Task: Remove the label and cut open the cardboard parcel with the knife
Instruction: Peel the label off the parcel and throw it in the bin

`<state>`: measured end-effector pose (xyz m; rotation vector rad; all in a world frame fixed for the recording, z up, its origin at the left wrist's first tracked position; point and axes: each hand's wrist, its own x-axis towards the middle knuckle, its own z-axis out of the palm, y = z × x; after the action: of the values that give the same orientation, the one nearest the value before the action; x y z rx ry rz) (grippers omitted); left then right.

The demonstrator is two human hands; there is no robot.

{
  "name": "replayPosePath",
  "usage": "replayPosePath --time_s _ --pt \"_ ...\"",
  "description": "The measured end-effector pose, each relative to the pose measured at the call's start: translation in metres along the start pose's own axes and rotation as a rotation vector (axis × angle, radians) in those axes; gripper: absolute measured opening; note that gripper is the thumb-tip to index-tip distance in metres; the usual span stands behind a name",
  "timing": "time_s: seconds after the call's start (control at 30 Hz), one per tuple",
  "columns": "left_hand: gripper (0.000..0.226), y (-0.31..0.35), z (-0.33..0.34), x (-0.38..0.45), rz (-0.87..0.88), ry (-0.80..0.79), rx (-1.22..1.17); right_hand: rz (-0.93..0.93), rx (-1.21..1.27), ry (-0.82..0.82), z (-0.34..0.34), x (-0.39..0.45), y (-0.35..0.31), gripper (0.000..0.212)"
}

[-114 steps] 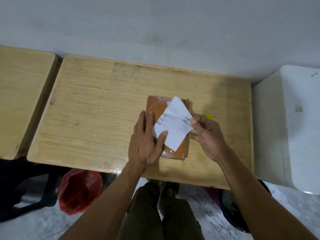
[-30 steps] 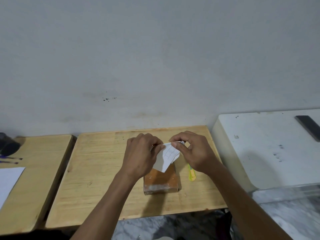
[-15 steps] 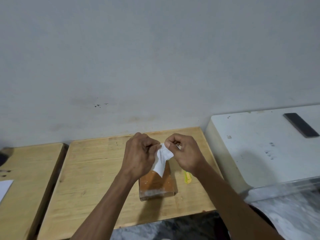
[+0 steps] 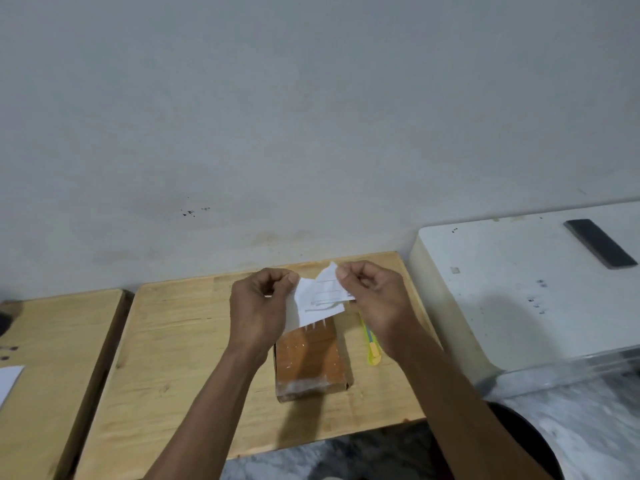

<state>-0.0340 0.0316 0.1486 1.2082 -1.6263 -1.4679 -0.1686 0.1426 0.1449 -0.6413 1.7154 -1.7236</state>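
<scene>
A small brown cardboard parcel, wrapped in clear tape, lies on the middle wooden table. Above its far end both hands hold the white printed label, lifted off the parcel. My left hand pinches the label's left edge and my right hand pinches its right edge, with the paper stretched between them. A yellow utility knife lies on the table just right of the parcel, partly hidden under my right wrist.
A second wooden table stands at the left with a white sheet on it. A white cabinet at the right carries a dark flat object. The grey wall rises close behind.
The label, peeled off the parcel earlier, was bunched between both hands half a second ago; now the hands have drawn apart and the paper is spread wider. The camera has shifted slightly.
</scene>
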Motion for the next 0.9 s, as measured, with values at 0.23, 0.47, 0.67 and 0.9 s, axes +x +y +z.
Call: replayPosePath --time_s 0.23,0.47,0.67,0.9 --pt "0.005 -0.001 0.008 -0.013 -0.079 -0.065 -0.169 0.031 0.033 0.115 0.019 -0.006 0.017 0.006" --pt "0.001 -0.005 0.0 -0.014 0.036 -0.15 0.179 -0.006 -0.089 0.016 0.016 -0.006 0.011 0.017" --pt "0.005 0.004 -0.003 -0.008 0.226 -0.215 0.486 -0.126 -0.672 -0.289 0.004 0.011 -0.017 0.012" --pt "0.008 0.006 0.005 -0.008 0.444 -0.087 0.572 -0.117 -0.647 -0.24 0.004 0.015 -0.016 0.014"
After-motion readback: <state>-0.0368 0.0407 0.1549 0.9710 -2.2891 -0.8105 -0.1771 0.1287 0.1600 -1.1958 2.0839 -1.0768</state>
